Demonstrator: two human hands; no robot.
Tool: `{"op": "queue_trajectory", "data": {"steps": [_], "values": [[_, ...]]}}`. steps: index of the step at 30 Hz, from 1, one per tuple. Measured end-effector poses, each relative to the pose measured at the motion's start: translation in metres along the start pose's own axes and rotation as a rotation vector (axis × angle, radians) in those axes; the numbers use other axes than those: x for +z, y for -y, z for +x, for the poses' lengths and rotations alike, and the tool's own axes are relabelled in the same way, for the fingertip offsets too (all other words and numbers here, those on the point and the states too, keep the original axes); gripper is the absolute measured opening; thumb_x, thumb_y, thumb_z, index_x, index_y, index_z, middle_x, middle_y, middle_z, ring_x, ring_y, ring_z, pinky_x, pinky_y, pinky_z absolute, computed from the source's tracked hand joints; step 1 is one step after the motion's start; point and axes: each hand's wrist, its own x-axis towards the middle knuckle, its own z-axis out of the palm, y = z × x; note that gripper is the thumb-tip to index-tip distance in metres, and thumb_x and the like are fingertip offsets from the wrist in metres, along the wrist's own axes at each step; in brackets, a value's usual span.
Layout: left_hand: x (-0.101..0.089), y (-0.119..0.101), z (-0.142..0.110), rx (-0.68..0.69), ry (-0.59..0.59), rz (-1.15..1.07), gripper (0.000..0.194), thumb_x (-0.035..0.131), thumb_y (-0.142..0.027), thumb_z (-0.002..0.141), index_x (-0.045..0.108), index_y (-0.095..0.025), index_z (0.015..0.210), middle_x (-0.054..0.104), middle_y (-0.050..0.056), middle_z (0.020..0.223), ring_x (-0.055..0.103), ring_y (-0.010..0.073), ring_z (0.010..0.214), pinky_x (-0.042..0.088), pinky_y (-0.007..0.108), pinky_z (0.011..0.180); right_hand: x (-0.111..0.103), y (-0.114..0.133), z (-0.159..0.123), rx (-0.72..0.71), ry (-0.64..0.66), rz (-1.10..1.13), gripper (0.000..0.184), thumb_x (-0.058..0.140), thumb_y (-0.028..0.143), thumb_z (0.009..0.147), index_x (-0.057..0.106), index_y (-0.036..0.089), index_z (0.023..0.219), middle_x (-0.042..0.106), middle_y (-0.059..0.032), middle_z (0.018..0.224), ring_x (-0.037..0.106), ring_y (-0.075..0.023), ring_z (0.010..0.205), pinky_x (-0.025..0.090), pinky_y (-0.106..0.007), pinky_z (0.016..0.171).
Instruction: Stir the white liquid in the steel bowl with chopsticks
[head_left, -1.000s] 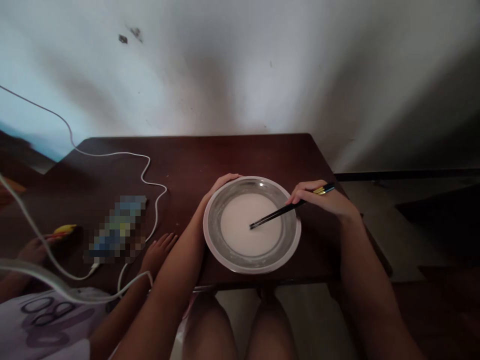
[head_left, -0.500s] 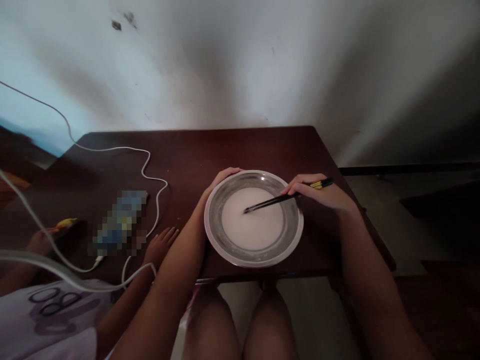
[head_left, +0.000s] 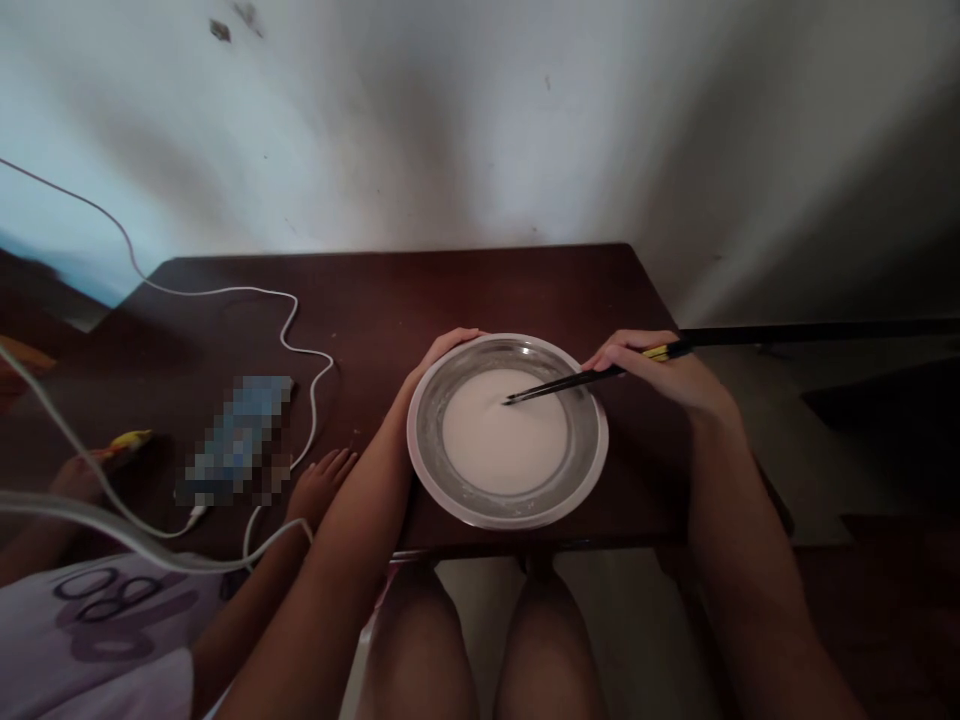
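A wide metal bowl (head_left: pixel 431 470) stands near the table's front edge, partly filled with a smooth white liquid (head_left: pixel 502 445). My left hand (head_left: pixel 448 346) curves around the bowl's far left rim and steadies it; some of its fingers are hidden behind the rim. In my right hand (head_left: pixel 641 362), at the bowl's right side, is a pair of black chopsticks (head_left: pixel 551 385) with yellow-patterned ends. They slant down to the left over the rim, and their tips dip into the liquid above its middle.
The dark wooden table (head_left: pixel 375 300) meets a pale wall (head_left: pixel 480 150). On the left lies a phone-like device (head_left: pixel 240 435), blurred out, with a white cable (head_left: pixel 315 400) winding across the table. Beside my left arm another person's hand (head_left: pixel 322 485) rests; their other hand has a yellow-red item (head_left: pixel 129 442).
My right hand has moved right and slightly away, drawing the chopstick tips from the liquid's centre toward its upper right. My left hand stays at the bowl.
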Motion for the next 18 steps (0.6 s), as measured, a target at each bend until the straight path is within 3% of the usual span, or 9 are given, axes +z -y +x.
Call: {"op": "queue_trajectory", "data": {"steps": [2, 7, 14, 18], "values": [[-0.001, 0.002, 0.001, -0.003, -0.001, -0.007, 0.026, 0.068, -0.047, 0.078, 0.08, -0.026, 0.084, 0.078, 0.007, 0.075, 0.074, 0.0325, 0.083, 0.06, 0.044, 0.085, -0.005, 0.0, -0.002, 0.017, -0.028, 0.007, 0.032, 0.072, 0.051, 0.091, 0.079, 0.027, 0.07, 0.083, -0.0028, 0.083, 0.075, -0.0219, 0.083, 0.052, -0.032, 0.068], [-0.005, 0.002, 0.005, -0.023, -0.036, 0.024, 0.026, 0.067, -0.045, 0.08, 0.081, -0.026, 0.091, 0.078, 0.007, 0.076, 0.074, 0.0321, 0.082, 0.061, 0.043, 0.083, 0.003, 0.001, -0.001, -0.011, 0.179, 0.047, 0.029, 0.074, 0.049, 0.089, 0.081, 0.028, 0.071, 0.083, -0.0022, 0.085, 0.076, -0.0222, 0.086, 0.057, -0.035, 0.08], [-0.006, 0.004, 0.005, -0.03, -0.007, 0.005, 0.024, 0.067, -0.045, 0.08, 0.077, -0.024, 0.083, 0.076, 0.01, 0.079, 0.073, 0.0338, 0.088, 0.058, 0.044, 0.088, -0.003, -0.003, -0.003, 0.015, 0.01, 0.032, 0.031, 0.072, 0.047, 0.093, 0.079, 0.028, 0.069, 0.082, -0.0014, 0.083, 0.075, -0.0216, 0.086, 0.053, -0.032, 0.072], [-0.007, 0.005, 0.006, -0.02, -0.021, 0.012, 0.023, 0.068, -0.045, 0.08, 0.077, -0.024, 0.084, 0.076, 0.01, 0.078, 0.074, 0.0351, 0.089, 0.058, 0.046, 0.089, 0.003, -0.002, -0.001, -0.001, 0.167, 0.042, 0.029, 0.073, 0.048, 0.09, 0.081, 0.028, 0.07, 0.084, -0.0015, 0.085, 0.077, -0.0222, 0.086, 0.056, -0.035, 0.078]]}}
